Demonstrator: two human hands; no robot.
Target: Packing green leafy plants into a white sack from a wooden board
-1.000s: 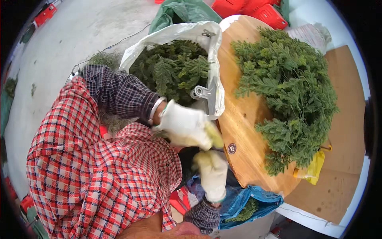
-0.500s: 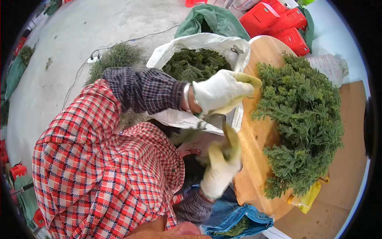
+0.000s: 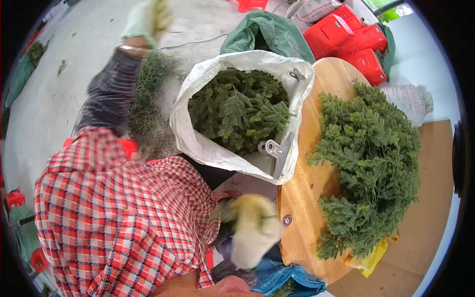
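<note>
My left hand [image 3: 148, 22], in a white glove with yellow-coated fingers, is stretched out to the far left above the floor. Motion blurs its fingers, so its grip is unclear. Low in the middle, beside the wooden table's edge, my gloved right hand [image 3: 255, 230] is closed around a green evergreen sprig [image 3: 226, 212], also smeared by motion. Between the hands a white woven sack [image 3: 198, 151] stands open, filled with evergreen branches [image 3: 242, 106]. Metal clamps [image 3: 272, 151] sit on its rim. A large heap of evergreen sprigs [image 3: 371, 171] lies on the round wooden table [image 3: 302, 218].
Thin green trimmings [image 3: 153, 86] lie on the floor left of the sack. Behind stand a green sack [image 3: 267, 34] and red plastic baskets [image 3: 329, 34]. A blue sack [image 3: 282, 277] is below the table, with a yellow bag [image 3: 368, 262] at the table's edge.
My left hand has swung from above the sack out to the far left. My right hand has moved slightly left and down, still with green in it. The sack's opening is now uncovered.
</note>
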